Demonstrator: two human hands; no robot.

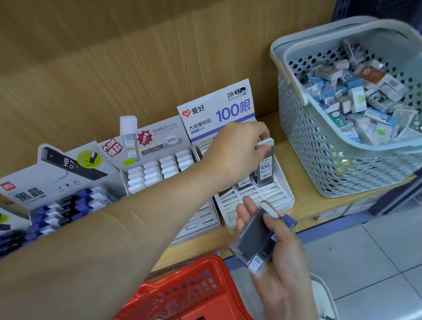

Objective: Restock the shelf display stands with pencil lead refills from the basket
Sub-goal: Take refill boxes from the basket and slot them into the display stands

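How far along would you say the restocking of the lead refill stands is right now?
Done: the white-capped stand looks full, and a few seated cases are already in the 100-count stand. In hand: the left hand pinches a refill case at that stand; the right hand holds a few spare cases. Left: many of its slots look empty, and the red basket has refills in it.
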